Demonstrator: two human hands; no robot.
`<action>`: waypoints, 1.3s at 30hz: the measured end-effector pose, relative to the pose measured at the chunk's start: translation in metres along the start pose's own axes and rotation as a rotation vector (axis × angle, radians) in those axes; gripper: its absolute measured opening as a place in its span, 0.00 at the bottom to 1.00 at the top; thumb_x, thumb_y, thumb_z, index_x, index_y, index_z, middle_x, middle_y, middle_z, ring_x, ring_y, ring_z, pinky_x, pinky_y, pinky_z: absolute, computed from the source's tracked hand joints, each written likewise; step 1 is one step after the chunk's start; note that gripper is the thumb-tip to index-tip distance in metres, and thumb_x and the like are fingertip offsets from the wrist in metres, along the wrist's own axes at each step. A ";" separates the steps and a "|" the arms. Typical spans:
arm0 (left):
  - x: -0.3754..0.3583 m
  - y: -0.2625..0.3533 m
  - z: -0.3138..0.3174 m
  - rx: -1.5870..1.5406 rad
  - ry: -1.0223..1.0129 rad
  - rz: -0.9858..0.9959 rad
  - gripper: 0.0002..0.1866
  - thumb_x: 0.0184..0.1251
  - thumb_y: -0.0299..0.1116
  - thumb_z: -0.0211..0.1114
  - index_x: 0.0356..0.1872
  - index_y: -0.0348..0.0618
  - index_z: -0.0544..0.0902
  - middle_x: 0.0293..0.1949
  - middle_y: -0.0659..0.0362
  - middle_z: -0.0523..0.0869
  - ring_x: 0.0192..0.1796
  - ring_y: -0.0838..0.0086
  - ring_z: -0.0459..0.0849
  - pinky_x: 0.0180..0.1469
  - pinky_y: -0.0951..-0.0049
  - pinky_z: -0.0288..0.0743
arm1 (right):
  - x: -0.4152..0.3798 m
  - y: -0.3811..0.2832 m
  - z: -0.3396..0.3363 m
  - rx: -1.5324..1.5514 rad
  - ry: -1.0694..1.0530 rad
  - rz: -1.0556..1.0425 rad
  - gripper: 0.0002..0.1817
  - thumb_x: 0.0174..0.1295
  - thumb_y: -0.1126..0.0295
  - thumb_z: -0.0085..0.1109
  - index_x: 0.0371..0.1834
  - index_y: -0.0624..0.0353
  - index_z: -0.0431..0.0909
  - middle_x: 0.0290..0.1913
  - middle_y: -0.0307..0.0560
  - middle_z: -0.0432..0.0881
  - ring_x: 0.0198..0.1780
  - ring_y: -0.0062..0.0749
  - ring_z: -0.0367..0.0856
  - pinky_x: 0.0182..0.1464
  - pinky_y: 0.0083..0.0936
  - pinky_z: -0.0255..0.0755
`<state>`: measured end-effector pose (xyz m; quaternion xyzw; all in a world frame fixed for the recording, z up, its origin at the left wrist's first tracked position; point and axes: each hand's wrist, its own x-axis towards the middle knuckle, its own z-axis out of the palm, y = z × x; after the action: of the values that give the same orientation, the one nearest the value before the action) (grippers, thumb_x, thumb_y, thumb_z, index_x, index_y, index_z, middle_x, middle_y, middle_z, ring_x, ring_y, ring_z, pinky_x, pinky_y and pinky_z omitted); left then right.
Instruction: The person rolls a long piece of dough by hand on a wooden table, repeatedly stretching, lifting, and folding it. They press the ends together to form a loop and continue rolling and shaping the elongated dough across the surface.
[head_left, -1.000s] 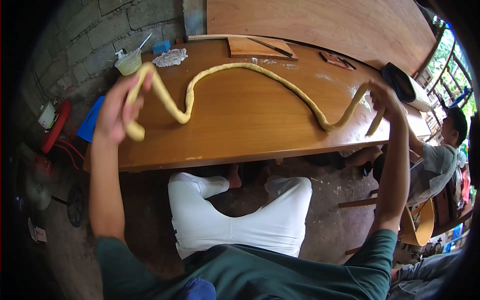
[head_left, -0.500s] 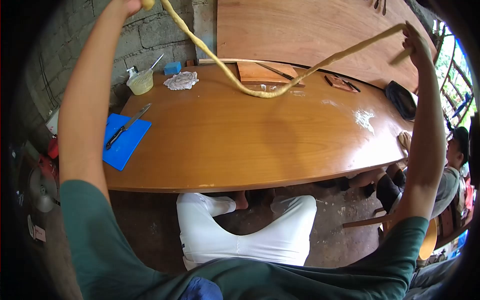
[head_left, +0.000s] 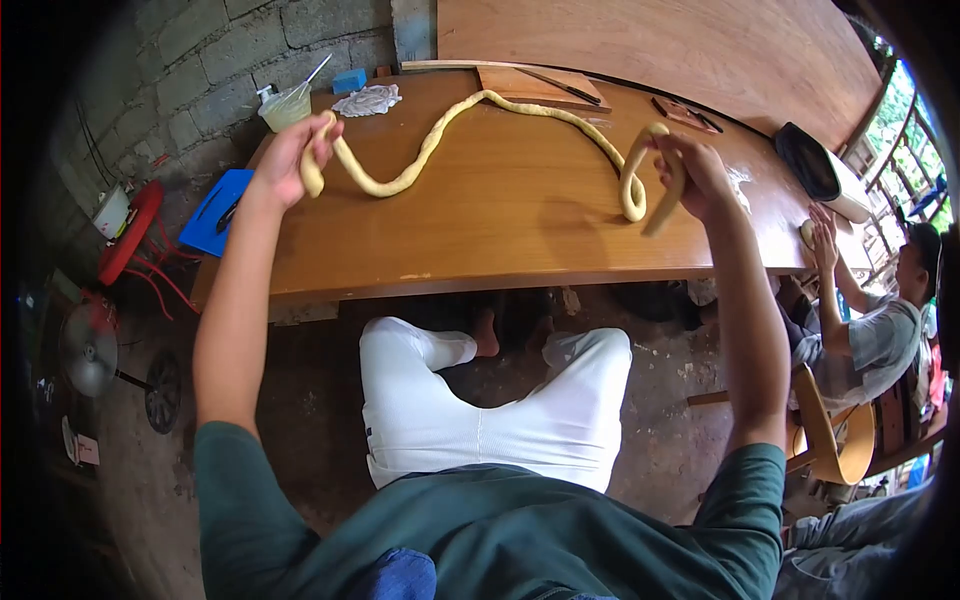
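Observation:
A long, pale yellow rope of dough runs in a wavy line across the wooden table. Its middle lies on the tabletop and arches toward the far side. My left hand grips it near one end, with a short piece hanging below the fingers. Near the other end, my right hand is closed around the dough, just above the table's right part. A loop of dough rests beside that hand, and a loose tail dangles below it.
At the left are a blue cutting board with a partly hidden knife, and a plastic container. Farther back lie a crumpled cloth, a blue sponge and a wooden board with a knife. Another person sits at the right, hands on dough.
Both my hands have come down from high up, and the dough's hanging middle now lies on the table. The other person's hands have moved up and together.

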<state>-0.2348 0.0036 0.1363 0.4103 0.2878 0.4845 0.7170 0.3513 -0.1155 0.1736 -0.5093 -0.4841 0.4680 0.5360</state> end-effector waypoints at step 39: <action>-0.002 -0.148 0.053 1.335 0.052 0.131 0.17 0.76 0.37 0.72 0.58 0.38 0.86 0.52 0.47 0.92 0.55 0.56 0.90 0.60 0.59 0.81 | 0.097 0.129 0.056 -1.602 -0.291 -0.252 0.24 0.80 0.44 0.55 0.61 0.52 0.80 0.55 0.53 0.89 0.57 0.53 0.89 0.60 0.48 0.83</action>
<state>-0.1244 -0.0431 0.0350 0.7706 0.5173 0.2548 0.2714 0.3038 -0.0078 0.0500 -0.6134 -0.7894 -0.0216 -0.0095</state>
